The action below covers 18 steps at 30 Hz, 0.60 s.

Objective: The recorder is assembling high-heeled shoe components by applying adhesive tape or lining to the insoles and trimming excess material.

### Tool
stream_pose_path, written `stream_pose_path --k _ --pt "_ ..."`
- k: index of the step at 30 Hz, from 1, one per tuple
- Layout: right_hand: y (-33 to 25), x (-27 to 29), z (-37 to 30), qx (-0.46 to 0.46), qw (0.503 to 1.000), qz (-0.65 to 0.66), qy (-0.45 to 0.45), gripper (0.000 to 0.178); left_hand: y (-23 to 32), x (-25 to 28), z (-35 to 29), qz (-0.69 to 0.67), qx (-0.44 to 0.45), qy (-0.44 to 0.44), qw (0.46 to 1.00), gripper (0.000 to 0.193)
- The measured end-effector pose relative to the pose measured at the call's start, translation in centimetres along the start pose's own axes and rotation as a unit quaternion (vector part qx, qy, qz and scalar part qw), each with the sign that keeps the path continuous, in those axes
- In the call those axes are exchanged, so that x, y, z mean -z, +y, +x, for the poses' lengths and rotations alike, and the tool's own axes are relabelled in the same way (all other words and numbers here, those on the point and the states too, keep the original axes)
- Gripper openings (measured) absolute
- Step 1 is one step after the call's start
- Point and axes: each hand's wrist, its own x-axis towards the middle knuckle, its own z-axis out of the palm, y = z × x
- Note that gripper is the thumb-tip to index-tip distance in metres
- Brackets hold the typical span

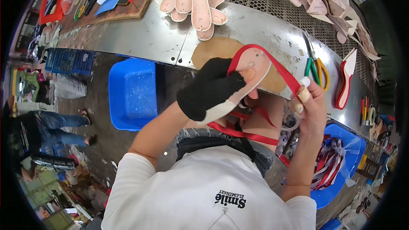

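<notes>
My left hand (208, 89), in a black fingerless glove, grips a pale pink and white shoe insole (258, 61), thumb pressed on its upper face. A red strip (282, 69) wraps the rounded far end of the insole and stretches taut to my right hand (313, 110). That hand pinches the strip between thumb and fingers; several fingertips have pale wraps. More red strip (243, 134) hangs in loops over my lap. Beneath the insole a brown pad (215, 50) lies on the metal table (145, 30). The left fingers under the insole are mostly hidden.
Stacked insoles (200, 4) lie at the table's back. Green- and yellow-handled scissors (314, 66) and red-edged insoles (345, 83) rest to the right. A blue bin (133, 93) stands left, a blue tub (341, 183) of strips at right. Another person's legs (64, 123) show far left.
</notes>
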Motion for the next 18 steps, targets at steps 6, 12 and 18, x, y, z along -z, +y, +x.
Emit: stream_pose_path --k 6,12,18 --pt "0.2 0.8 1.9 0.029 0.997 0.025 0.071 0.017 0.9 1.9 1.5 0.211 -0.010 -0.081 0.974 0.029" --pt "-7.9 -1.5 3.5 0.072 0.996 -0.019 -0.045 0.019 0.2 2.1 2.4 0.536 -0.143 -0.161 0.816 0.025" --pt "-5.4 4.0 1.5 0.006 0.998 -0.057 0.006 0.019 1.9 3.1 0.8 0.386 -0.095 -0.135 0.907 0.026"
